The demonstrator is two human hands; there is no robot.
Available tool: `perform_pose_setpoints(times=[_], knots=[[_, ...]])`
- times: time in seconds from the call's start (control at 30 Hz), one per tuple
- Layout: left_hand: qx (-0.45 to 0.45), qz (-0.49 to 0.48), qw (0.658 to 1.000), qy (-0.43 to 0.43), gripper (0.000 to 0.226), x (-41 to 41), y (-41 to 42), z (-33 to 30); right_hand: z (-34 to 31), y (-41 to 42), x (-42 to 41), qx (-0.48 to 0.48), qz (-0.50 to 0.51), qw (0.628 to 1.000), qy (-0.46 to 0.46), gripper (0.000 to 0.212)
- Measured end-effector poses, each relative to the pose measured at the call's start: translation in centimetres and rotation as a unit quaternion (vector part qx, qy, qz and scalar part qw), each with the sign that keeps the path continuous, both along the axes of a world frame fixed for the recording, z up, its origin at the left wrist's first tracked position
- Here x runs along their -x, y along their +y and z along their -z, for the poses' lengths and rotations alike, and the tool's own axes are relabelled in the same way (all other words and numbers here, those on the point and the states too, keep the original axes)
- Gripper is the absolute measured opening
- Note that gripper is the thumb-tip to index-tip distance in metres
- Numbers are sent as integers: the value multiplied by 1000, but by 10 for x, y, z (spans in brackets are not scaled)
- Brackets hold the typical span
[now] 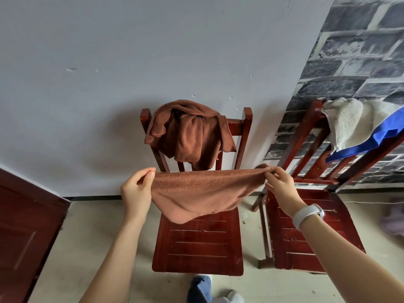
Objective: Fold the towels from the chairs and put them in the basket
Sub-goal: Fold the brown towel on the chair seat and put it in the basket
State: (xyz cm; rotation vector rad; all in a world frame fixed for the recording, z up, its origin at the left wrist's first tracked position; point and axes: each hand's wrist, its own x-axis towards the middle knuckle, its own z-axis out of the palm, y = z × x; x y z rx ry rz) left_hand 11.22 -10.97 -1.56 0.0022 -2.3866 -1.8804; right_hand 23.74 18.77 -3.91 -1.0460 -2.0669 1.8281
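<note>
Grey plaster wall, no legible writing. Left hand and right hand each pinch a corner of the brown terry towel above the slatted red wooden chair.

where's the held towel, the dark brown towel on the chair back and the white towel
held towel (203, 191), head view, middle of the cloth
dark brown towel (188, 132), head view, bunched middle
white towel (347, 121), head view, its hanging front

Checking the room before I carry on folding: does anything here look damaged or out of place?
The right chair has a scuffed, worn seat with paint chipped along its left edge. The white wall shows small chips and marks. The dark brown towel is bunched unevenly over the middle chair's back.
</note>
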Motion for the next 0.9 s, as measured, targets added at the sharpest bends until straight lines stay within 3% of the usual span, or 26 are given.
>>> perform_pose_setpoints(times=[0.2,0.37,0.47,0.6,0.7,0.8,0.9], knots=[[-27,21,999,-36,19,-2,1,3,-4,5,0,58,26,997,45,15],[34,124,989,-78,26,-5,-5,5,0,14,-17,-78,-51,995,-24,8],[91,125,986,-69,21,-10,-11,13,10,20,-33,-171,-95,978,-70,3],[111,112,986,-63,28,-27,-14,27,27,22,-52,-223,-102,962,-117,6],[83,70,991,-79,31,-42,-15,35,39,19,-65,-159,-106,976,-108,10],[63,66,990,-104,27,-51,-21,38,45,18,-75,-16,-86,991,-103,18],[154,133,969,-138,32,-61,-30,40,48,15,-88,75,-121,981,-131,24]])
